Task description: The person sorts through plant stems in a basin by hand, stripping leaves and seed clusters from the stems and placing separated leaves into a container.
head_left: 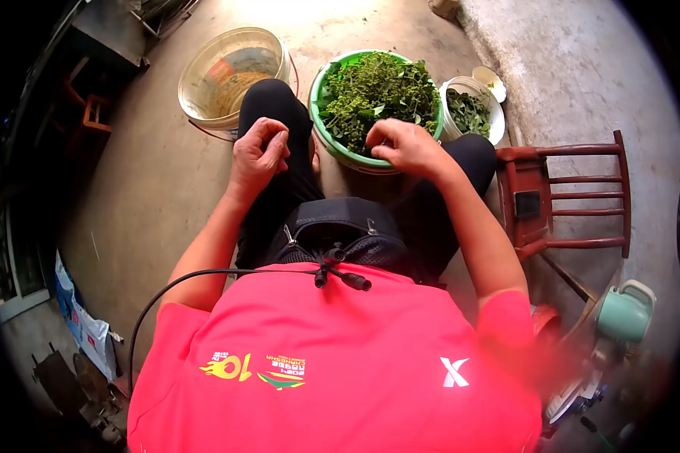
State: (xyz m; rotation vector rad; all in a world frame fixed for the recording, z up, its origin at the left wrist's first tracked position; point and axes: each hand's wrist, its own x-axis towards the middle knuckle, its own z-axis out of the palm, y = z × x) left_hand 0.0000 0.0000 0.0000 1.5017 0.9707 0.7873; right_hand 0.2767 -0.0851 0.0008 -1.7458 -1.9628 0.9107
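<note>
My left hand [260,156] is raised above my left knee, its fingers curled in and the thumb pressed against them. Whatever it may hold is too small or hidden to make out. Over the near right rim of a green basin [316,113], my right hand [409,146] reaches with bent, closed fingers. Its fingertips are by the heap of green sprigs with small clustered berries or buds [374,94] that fills the basin. I cannot tell whether a sprig is between those fingers.
Left of the basin stands a large pale bucket [193,87] with some yellowish bits inside. On the right, a small white bucket [497,121] holds green leaves [467,113]. A red-brown wooden chair [523,198] and a pale green mug-shaped container [625,313] are farther right.
</note>
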